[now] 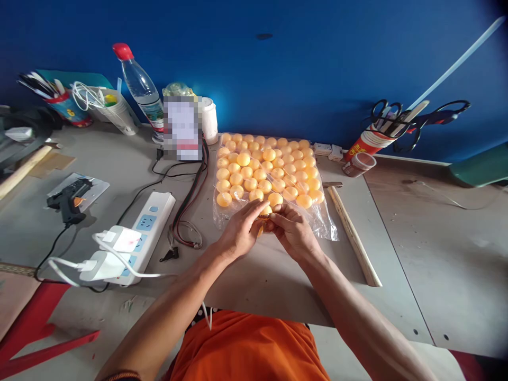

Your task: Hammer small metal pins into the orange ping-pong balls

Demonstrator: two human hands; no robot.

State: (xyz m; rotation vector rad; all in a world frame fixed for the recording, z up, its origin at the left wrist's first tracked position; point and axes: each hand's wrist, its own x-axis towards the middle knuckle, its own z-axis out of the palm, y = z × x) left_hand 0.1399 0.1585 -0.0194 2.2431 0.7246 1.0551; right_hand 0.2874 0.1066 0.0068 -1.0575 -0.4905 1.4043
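A clear plastic bag (321, 222) full of orange ping-pong balls (265, 164) lies on the table in front of me. My left hand (240, 230) and my right hand (293, 230) meet at the bag's near edge. Both pinch around one orange ball (265, 211) at the bag's opening, with fingers curled on it. The ball is mostly hidden by my fingers.
A white power strip (153, 222) with chargers and cables lies at left, with a black glue gun (69, 198) beyond it. A wooden stick (353, 235) lies right of the bag. A water bottle (141, 87), cups with pens and scissors (397, 119) stand along the blue wall.
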